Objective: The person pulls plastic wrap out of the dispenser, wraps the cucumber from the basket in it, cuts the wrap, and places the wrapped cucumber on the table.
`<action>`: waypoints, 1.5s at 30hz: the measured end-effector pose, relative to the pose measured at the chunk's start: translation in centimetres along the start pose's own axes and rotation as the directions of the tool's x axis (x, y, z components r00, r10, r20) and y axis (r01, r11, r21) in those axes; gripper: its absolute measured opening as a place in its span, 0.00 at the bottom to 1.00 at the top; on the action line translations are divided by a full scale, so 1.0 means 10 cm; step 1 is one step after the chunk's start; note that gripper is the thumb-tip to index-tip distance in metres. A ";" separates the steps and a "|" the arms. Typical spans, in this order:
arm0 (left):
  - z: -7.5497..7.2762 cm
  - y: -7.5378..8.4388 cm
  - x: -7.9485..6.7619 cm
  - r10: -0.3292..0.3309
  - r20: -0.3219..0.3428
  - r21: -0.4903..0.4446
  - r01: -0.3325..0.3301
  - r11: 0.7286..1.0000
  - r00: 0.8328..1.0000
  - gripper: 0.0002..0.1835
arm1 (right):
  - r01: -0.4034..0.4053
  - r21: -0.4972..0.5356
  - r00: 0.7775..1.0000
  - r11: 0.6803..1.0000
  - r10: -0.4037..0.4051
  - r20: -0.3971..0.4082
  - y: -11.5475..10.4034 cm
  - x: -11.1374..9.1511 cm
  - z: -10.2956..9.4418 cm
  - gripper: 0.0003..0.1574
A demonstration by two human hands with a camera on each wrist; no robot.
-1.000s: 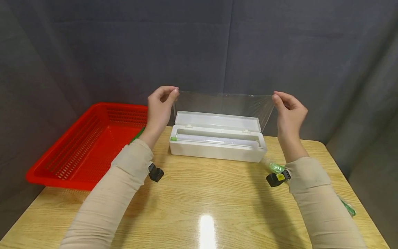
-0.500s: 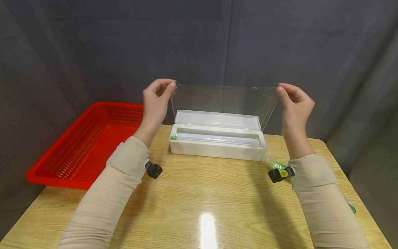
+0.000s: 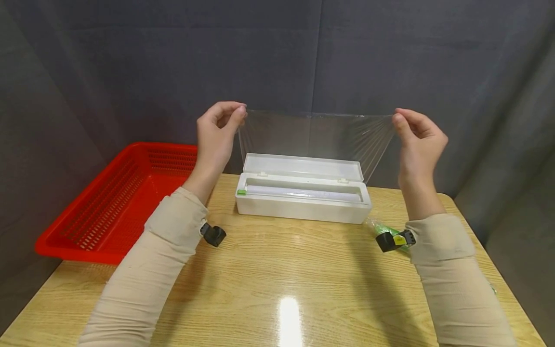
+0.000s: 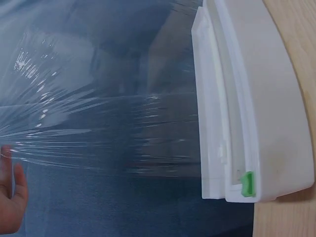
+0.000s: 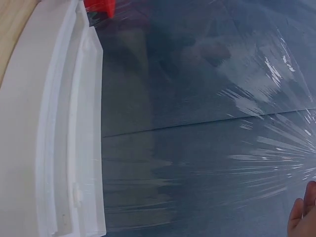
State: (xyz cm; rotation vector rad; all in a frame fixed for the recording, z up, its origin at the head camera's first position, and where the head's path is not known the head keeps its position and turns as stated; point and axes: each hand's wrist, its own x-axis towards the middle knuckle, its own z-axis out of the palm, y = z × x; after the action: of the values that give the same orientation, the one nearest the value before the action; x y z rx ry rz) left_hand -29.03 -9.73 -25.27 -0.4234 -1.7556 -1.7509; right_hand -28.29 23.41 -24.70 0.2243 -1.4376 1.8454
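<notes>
A sheet of clear cling film (image 3: 303, 132) stretches between my two hands, rising behind a white dispenser box (image 3: 303, 208). My left hand (image 3: 215, 140) pinches its upper left corner between thumb and index finger. At the upper right corner my right hand (image 3: 419, 147) pinches the film the same way. Creases fan out from the grip in the left wrist view, where the film (image 4: 98, 108) looks taut. The box's lid (image 3: 303, 166) stands raised at the back, and a white roll (image 3: 299, 193) shows inside. A green slider (image 4: 248, 183) sits at the box's left end.
To the left stands a red perforated basket (image 3: 56, 251), partly behind my left forearm. A green item in clear wrapping (image 3: 383, 230) lies on the wooden table (image 3: 277, 270) right of the box, partly hidden by the right wrist camera. A grey curtain (image 3: 277, 58) hangs behind.
Both hands have risen and spread farther apart, drawing the cling film higher above the box and wider. The box and basket have stayed in place.
</notes>
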 end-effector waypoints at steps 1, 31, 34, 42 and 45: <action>0.00 0.01 0.00 0.009 0.003 0.000 -0.009 1.000 1.000 0.11 | 0.006 -0.002 1.000 1.000 -0.006 0.000 -0.01 0.00 0.00 0.08; -0.11 0.31 -0.05 0.037 0.022 -0.006 -0.037 0.999 0.999 0.09 | 0.034 0.184 0.999 0.982 -0.031 -0.020 -0.29 -0.06 0.04 0.09; -0.13 0.32 -0.11 0.050 0.035 0.006 -0.050 0.999 0.998 0.11 | 0.021 0.215 1.000 0.976 -0.017 -0.020 -0.30 -0.13 -0.01 0.10; -0.22 0.36 -0.36 0.070 0.069 0.034 -0.072 0.997 0.995 0.10 | 0.081 0.262 0.996 0.962 -0.085 0.005 -0.34 -0.36 -0.14 0.11; -0.26 0.39 -0.49 0.066 0.093 0.050 -0.071 0.996 0.994 0.09 | 0.056 0.312 0.998 0.949 -0.063 0.012 -0.36 -0.46 -0.21 0.10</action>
State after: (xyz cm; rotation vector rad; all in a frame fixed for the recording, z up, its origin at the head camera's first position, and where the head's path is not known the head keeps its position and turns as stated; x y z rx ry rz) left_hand -22.41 -11.02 -25.41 -0.5416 -1.8255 -1.6566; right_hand -22.13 23.35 -25.32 0.4402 -1.1336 2.0187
